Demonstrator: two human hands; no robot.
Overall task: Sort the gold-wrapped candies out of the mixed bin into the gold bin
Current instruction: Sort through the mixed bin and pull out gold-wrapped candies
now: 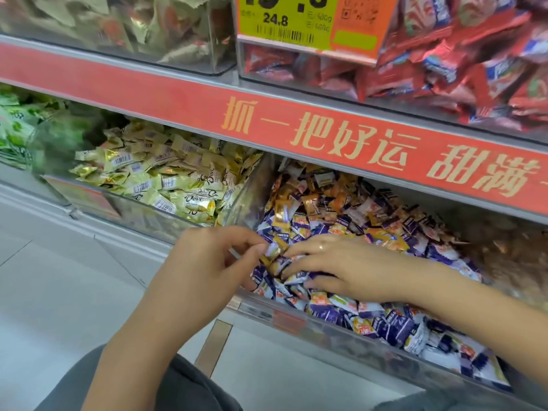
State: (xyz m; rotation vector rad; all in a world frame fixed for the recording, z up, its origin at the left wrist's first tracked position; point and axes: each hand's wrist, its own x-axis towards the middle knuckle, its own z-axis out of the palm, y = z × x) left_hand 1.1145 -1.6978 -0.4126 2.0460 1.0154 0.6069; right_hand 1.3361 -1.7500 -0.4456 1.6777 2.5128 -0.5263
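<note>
The mixed bin (pixel 350 336) is a clear box on the lower shelf, heaped with purple, white and orange-gold wrapped candies. Several gold-wrapped ones (pixel 281 212) lie near its back left. To its left stands the gold bin (pixel 139 216), full of pale gold candies (pixel 166 179). My left hand (pixel 213 262) is at the mixed bin's left front corner, thumb and forefinger pinching a small candy (pixel 273 250) whose colour is unclear. My right hand (pixel 344 262) lies flat on the pile beside it, fingers spread and pointing left.
A red shelf strip (pixel 296 126) with gold lettering overhangs both bins. Above it are bins of red-wrapped snacks (pixel 444 69) and a yellow price tag (pixel 284 19). Green packets (pixel 14 126) sit at far left. Pale floor tiles (pixel 59 286) lie below.
</note>
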